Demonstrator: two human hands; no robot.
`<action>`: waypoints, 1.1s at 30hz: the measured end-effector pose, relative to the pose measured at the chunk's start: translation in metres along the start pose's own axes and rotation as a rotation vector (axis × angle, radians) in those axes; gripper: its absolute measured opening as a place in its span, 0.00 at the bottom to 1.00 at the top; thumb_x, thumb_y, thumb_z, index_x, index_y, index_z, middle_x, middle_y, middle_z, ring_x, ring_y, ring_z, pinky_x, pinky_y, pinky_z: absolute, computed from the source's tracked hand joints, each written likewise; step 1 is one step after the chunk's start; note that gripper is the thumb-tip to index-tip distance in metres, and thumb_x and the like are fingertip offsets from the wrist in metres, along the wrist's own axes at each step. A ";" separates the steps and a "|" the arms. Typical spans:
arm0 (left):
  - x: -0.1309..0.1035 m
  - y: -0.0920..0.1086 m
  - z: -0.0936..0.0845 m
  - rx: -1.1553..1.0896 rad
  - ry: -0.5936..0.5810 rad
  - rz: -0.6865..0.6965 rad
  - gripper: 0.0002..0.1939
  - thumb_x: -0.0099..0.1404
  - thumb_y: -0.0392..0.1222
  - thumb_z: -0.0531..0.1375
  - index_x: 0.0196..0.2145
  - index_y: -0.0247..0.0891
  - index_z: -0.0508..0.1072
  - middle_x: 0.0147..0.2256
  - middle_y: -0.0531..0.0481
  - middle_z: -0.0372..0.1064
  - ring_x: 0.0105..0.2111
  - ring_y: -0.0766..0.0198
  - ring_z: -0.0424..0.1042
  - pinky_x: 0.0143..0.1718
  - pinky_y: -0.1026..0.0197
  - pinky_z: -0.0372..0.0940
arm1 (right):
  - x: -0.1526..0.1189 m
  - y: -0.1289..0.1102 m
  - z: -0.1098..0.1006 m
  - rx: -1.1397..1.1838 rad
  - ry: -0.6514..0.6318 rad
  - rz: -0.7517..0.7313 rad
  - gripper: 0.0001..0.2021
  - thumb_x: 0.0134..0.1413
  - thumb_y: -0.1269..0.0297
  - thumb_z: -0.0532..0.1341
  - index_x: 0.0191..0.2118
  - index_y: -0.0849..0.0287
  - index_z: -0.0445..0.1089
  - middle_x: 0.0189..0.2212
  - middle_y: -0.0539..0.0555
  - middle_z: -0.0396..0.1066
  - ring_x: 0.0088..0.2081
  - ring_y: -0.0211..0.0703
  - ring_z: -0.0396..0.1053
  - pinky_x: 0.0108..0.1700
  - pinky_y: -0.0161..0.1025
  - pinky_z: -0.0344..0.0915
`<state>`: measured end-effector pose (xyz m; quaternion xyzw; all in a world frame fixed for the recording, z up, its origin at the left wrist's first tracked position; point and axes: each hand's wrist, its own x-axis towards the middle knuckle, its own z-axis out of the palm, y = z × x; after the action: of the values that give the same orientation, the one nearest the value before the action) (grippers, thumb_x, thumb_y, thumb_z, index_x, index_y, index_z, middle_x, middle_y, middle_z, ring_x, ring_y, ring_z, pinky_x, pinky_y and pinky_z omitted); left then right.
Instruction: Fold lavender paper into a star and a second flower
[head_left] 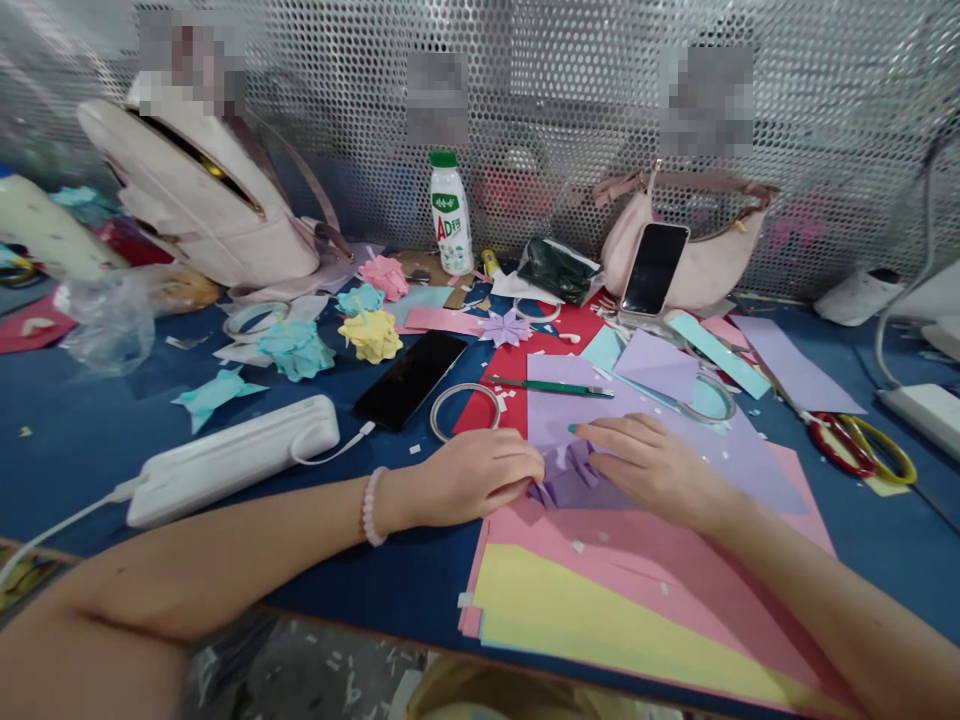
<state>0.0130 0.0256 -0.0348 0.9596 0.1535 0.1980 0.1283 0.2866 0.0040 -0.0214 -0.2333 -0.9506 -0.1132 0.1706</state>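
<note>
A folded purple paper piece (570,470) lies between my hands, over purple and pink sheets. My left hand (469,475) has its fingers bent together round the piece's left end. My right hand (652,465) reaches in from the right, its fingers stretched out and slightly apart, the tips at the piece's right side. Just beyond the hands, a green pen-like tool (559,387) lies across a large purple sheet (757,470). A roll of clear tape (465,388) rests left of that sheet. Pink (600,540) and yellow sheets (562,610) are stacked nearest the front edge.
Folded paper shapes in blue (296,348), yellow (370,335) and pink (384,276) stand at the back left. Around them are a black phone (411,380), a white power strip (236,460) and a bottle (451,225). Red and yellow scissors (862,447) lie right.
</note>
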 end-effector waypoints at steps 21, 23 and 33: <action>0.002 -0.001 -0.013 0.437 -0.021 0.305 0.13 0.70 0.32 0.51 0.44 0.34 0.75 0.48 0.42 0.73 0.49 0.57 0.70 0.51 0.56 0.61 | 0.008 -0.007 -0.005 0.227 -0.129 0.046 0.12 0.63 0.71 0.50 0.36 0.61 0.71 0.35 0.59 0.73 0.38 0.44 0.69 0.42 0.43 0.65; 0.002 -0.002 -0.012 0.458 -0.039 0.330 0.14 0.71 0.31 0.50 0.45 0.33 0.74 0.47 0.41 0.74 0.48 0.57 0.71 0.50 0.55 0.61 | 0.009 -0.008 -0.002 0.236 -0.148 0.054 0.10 0.63 0.69 0.52 0.38 0.60 0.71 0.36 0.59 0.73 0.38 0.44 0.69 0.41 0.42 0.65; 0.004 -0.006 -0.009 0.390 -0.052 0.347 0.15 0.72 0.32 0.48 0.45 0.29 0.74 0.45 0.40 0.74 0.47 0.56 0.71 0.50 0.53 0.61 | 0.010 -0.012 0.008 0.386 -0.078 0.227 0.09 0.64 0.68 0.51 0.35 0.59 0.68 0.33 0.56 0.72 0.36 0.43 0.68 0.39 0.39 0.64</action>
<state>0.0114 0.0336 -0.0277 0.9829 0.0184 0.1588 -0.0909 0.2698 -0.0002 -0.0267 -0.3059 -0.9282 0.0998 0.1869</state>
